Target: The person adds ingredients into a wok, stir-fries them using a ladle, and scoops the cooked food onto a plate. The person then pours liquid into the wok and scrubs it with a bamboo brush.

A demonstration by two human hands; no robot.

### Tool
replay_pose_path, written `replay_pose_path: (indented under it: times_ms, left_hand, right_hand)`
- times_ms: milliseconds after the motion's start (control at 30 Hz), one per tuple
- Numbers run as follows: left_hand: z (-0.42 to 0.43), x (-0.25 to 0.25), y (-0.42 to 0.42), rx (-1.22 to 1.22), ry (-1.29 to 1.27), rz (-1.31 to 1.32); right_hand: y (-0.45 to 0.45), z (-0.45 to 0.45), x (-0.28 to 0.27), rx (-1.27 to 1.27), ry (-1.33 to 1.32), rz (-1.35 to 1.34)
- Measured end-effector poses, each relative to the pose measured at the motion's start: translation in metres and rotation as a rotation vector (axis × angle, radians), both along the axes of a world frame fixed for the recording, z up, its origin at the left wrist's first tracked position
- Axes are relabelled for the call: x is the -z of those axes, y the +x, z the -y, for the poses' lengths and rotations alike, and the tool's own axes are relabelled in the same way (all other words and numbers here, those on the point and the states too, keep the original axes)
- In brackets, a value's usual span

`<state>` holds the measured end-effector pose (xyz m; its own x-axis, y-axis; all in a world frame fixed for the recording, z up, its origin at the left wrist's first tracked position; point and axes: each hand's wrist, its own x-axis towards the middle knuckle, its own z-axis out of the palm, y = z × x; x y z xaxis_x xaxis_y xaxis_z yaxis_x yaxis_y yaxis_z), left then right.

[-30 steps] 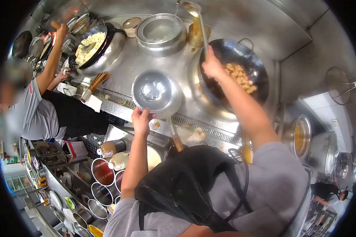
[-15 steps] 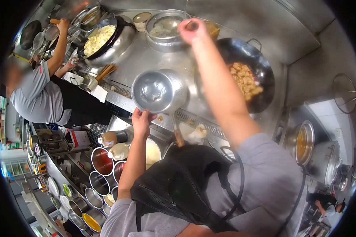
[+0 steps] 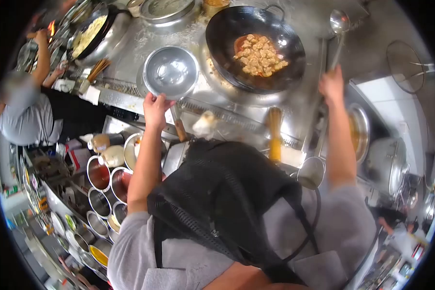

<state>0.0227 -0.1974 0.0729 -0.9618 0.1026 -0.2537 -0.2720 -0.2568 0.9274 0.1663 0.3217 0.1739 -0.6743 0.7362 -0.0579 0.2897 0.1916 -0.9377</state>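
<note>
Pinched on the near rim of a metal bowl [image 3: 171, 72], my left hand [image 3: 155, 107] holds it over the steel counter edge. My right hand [image 3: 332, 87] is wrapped round the handle of a ladle [image 3: 340, 22], raised at the right of the stove. Between my hands, farther back, a black wok [image 3: 222, 34] contains browned chunks of food [image 3: 260, 55] in a reddish sauce. A wooden-handled utensil [image 3: 180, 129] lies beneath and beside the bowl. A bundle of thin sticks [image 3: 275, 130] stands near the counter's front edge.
A co-worker [image 3: 26, 113] at the left tends another wok [image 3: 99, 36]. A wide pot [image 3: 166, 9] is at the back. Several containers, one with red sauce [image 3: 98, 172], stand at the lower left. A round strainer [image 3: 405, 66] hangs right, above a metal basin [image 3: 360, 128].
My right hand has swung from the pot at the back to the right side with the ladle. The view has shifted, while my left hand keeps the bowl.
</note>
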Motion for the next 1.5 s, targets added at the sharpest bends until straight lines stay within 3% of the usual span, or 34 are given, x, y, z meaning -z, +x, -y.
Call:
replay_pose_path:
  times_ms: [100,200,300,533,567,600,633,767,800,867,933,1033,1133,1167,1200,1233,1267,1333,1400,1500]
  left_hand:
    - [0.002,0.006,0.02,-0.008,-0.061,-0.051]
    - [-0.003,-0.008,0.062,-0.102,-0.101,-0.049]
    - [0.001,-0.016,0.118,-0.211,-0.144,0.01]
    - [0.083,-0.025,0.319,-0.63,-0.229,0.113]
    - [0.113,-0.001,0.355,-0.727,-0.148,0.144]
    - [0.116,-0.016,0.392,-0.853,-0.025,0.103]
    - [0.151,0.022,0.433,-1.047,-0.059,0.144]
    - [0.214,0.07,0.581,-1.63,0.035,0.139]
    - [0.223,0.072,0.613,-1.705,0.033,0.188]
    - [0.244,0.086,0.669,-1.939,0.08,0.05]
    - [0.276,0.113,0.733,-2.022,0.123,0.011]
    - [0.277,0.097,0.756,-2.253,0.085,0.14]
    - [0.293,0.123,0.741,-2.236,0.18,0.047]
    - [0.291,0.136,0.723,-1.961,0.115,0.103]
    - [0.279,0.126,0.666,-1.895,0.044,0.107]
    - [0.275,0.136,0.624,-1.606,0.1,-0.016]
    - [0.25,0.105,0.558,-1.418,0.075,0.122]
    - [0.211,0.105,0.457,-1.079,-0.003,0.206]
    - [0.172,0.093,0.372,-0.651,-0.129,0.268]
    - [0.139,0.107,0.283,-0.475,-0.131,0.28]
  right_hand:
    - [0.077,0.003,0.014,-0.086,0.092,-0.071]
    - [0.1,0.029,0.008,-0.062,-0.331,-0.203]
    - [0.094,0.031,0.005,-0.33,-0.432,-0.056]
    - [0.105,0.127,0.034,-0.94,-1.183,-0.011]
    - [0.11,0.144,0.038,-0.984,-1.249,0.058]
    - [0.114,0.159,0.044,-1.041,-1.31,0.136]
    - [0.118,0.172,0.047,-1.129,-1.32,0.205]
    - [0.129,0.231,0.029,-1.396,-1.103,0.477]
    - [0.131,0.245,0.022,-1.432,-1.079,0.521]
    - [0.129,0.27,0.018,-1.497,-1.005,0.581]
    - [0.123,0.291,0.022,-1.551,-0.934,0.633]
    - [0.118,0.319,0.016,-1.528,-0.78,0.7]
    - [0.114,0.329,0.007,-1.53,-0.621,0.763]
    - [0.113,0.332,0.005,-1.514,-0.565,0.789]
    - [0.11,0.335,0.006,-1.546,-0.492,0.777]
    - [0.104,0.336,0.013,-1.568,-0.415,0.751]
    - [0.098,0.337,0.025,-1.587,-0.339,0.725]
    - [0.091,0.345,0.029,-1.59,-0.185,0.724]
    - [0.095,0.36,0.02,-1.6,0.165,0.664]
    - [0.085,0.348,0.055,-1.684,0.695,0.375]
